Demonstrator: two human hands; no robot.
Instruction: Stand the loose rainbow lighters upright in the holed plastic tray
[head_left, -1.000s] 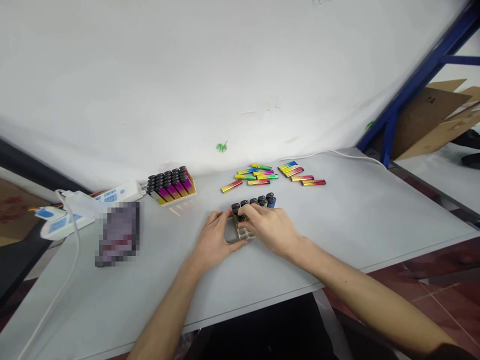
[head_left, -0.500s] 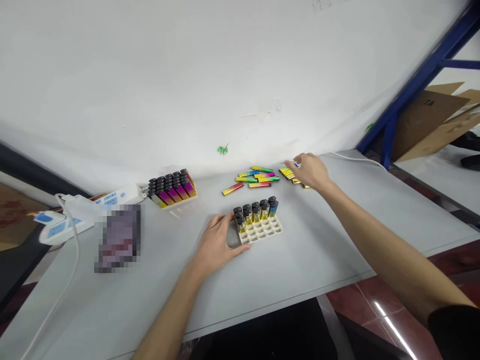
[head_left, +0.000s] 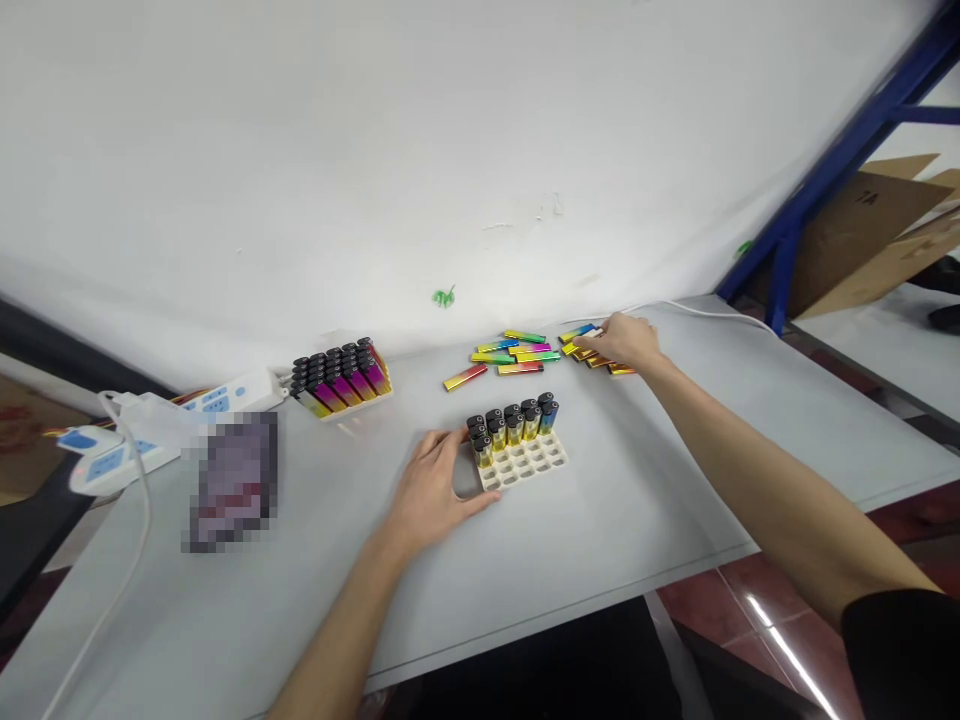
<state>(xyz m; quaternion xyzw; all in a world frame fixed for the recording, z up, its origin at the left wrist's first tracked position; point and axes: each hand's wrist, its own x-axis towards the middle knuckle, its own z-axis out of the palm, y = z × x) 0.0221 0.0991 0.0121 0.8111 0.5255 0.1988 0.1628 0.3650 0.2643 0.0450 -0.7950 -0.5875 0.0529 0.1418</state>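
While the half-open left hand (head_left: pixel 431 492) braces a white plastic grid tray (head_left: pixel 529 467), the right hand (head_left: pixel 630 342) curls over glossy multicoloured lighters (head_left: pixel 575 334), can't tell if gripping. Probably needs a narrow pinch.

grey counter (head_left: pixel 315 560) here, pale and plain, under a white wall (head_left: pixel 337 150) with a green smudge (head_left: pixel 444 297)! the full tray of lighters (head_left: pixel 345 380) shows black tops, bodies fading magenta to yellow. the cream rack (head_left: pixel 529 462) carries black-topped lighters (head_left: pixel 514 427), yellowish low down, one blue at the end. loose lighters (head_left: pixel 517 350) flash yellow-green, yellow-red, blue and magenta. white power strip (head_left: pixel 247 385), blue socket patches; royal-blue frame (head_left: pixel 784 250), brown cartons (head_left: pixel 855 230), dark red floor (head_left: pixel 705 610), black sleeve (head_left: pixel 892 640).
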